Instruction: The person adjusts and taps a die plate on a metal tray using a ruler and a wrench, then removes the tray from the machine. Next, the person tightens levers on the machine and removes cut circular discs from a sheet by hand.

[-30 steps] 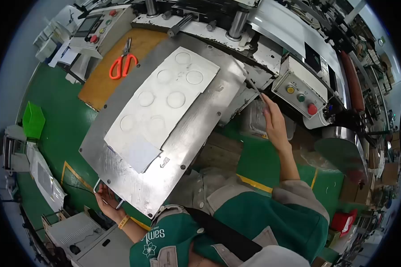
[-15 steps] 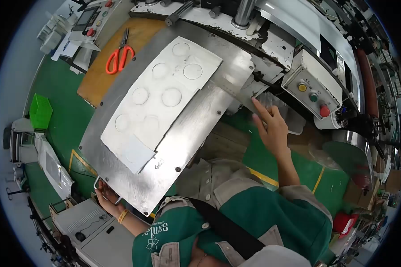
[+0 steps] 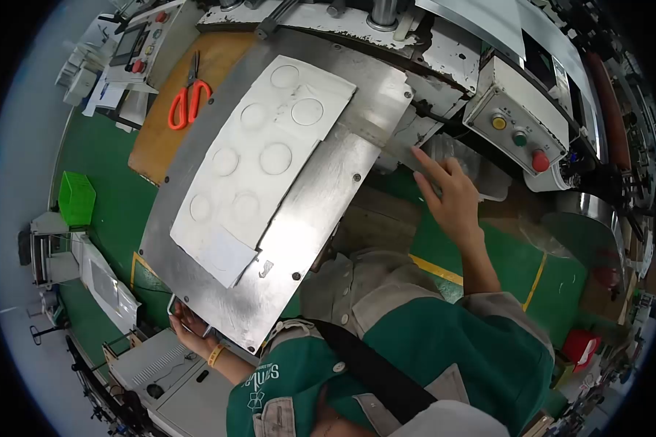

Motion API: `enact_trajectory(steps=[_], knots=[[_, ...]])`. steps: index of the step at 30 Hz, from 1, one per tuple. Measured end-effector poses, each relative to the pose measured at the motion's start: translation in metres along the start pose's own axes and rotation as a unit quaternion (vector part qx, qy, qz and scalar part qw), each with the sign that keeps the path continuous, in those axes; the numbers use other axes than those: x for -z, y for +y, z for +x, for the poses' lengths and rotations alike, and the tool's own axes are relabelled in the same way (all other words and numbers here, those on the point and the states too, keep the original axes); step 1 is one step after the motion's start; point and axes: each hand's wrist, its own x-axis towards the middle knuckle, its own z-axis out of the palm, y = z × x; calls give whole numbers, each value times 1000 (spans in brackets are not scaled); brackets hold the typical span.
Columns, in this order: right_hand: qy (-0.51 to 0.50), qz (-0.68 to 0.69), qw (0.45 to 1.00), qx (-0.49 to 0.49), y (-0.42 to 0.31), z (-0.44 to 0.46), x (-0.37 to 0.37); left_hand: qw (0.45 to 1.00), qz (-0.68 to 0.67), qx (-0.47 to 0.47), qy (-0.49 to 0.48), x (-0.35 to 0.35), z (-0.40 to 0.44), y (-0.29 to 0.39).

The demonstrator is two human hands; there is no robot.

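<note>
A flat metal plate [image 3: 310, 244] with screws along its edges lies before me. On it rests a white sheet [image 3: 229, 207] marked with several circles, with a smaller pale piece [image 3: 226, 256] over its near end. My left hand [image 3: 189, 325], partly under the plate's near-left corner, is closed around a metal handle [image 3: 171, 304]. Off the plate's right edge, my right hand [image 3: 455, 200] has thumb and index finger at the end of a translucent plastic strip [image 3: 372, 133]. The strip reaches onto the plate; its outline is faint.
Orange-handled scissors [image 3: 189, 102] lie on a wooden board [image 3: 149, 149] left of the plate. A button box [image 3: 517, 127] with yellow, green and red buttons stands at the right. Machine parts [image 3: 386, 33] run along the back. A green bin [image 3: 76, 198] is far left.
The view has shifted slightly, so the plate's near end appears farther right. Both hands keep nearly the same places relative to the plate.
</note>
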Motion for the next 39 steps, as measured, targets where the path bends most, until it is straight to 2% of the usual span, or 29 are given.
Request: enact_trajectory(steps=[3, 7, 8, 11, 18, 21, 23, 27, 31, 34, 39], knots=[[-1, -11, 1000, 7, -1, 1, 2, 1000, 0, -16, 21, 6, 2, -4], [-8, -9, 1000, 1, -1, 1, 2, 1000, 15, 11, 8, 7, 2, -2], [-6, -15, 1000, -1, -1, 1, 2, 999, 33, -19, 33, -4, -4, -2], [-14, -18, 1000, -8, -1, 1, 2, 1000, 1, 10, -29, 17, 7, -2], [-24, 21, 999, -13, -4, 5, 3, 999, 13, -2, 34, 0, -2, -1], [-4, 57, 998, -8, -6, 0, 0, 1000, 27, -9, -13, 12, 6, -4], [22, 43, 999, -22, -17, -13, 3, 999, -9, 47, -19, -11, -9, 3], [26, 97, 994, -33, -63, -65, 16, 996, -40, 32, -73, 1, -2, -1], [-57, 125, 990, -13, -136, -128, 4, 997, -7, 35, -63, -5, -9, 4], [-79, 114, 990, -18, -167, -164, -14, 997, -4, 15, -73, -5, -8, 3], [-38, 83, 994, -62, -195, -187, -27, 993, 3, 15, -116, -3, -8, 5]])
